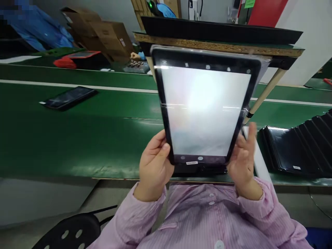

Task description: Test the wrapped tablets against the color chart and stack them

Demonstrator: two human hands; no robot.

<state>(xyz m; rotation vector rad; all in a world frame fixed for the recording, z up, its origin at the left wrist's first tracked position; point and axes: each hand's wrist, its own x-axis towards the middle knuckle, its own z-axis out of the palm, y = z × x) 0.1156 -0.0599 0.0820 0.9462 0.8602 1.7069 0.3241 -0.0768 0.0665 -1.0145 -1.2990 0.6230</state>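
A tablet (203, 110) with a lit, mostly white screen is held up in front of me, its dark frame tilted slightly. Icons line the top and bottom of the screen, and a small white label sits on the lower bezel. My left hand (156, 166) grips the lower left edge, thumb on the front and fingers behind. At the lower right edge is my right hand (243, 160); some of its fingers are behind the tablet, while one finger points up, smeared by motion. Dark flat items show partly beneath the tablet.
A row of dark tablets (295, 148) leans at the right on the green bench (103, 138). Another dark tablet (68, 98) lies at the left. A wooden shelf (220, 45) on posts stands behind. Cardboard boxes (111, 38) and a blue-clothed person (38, 26) are farther back.
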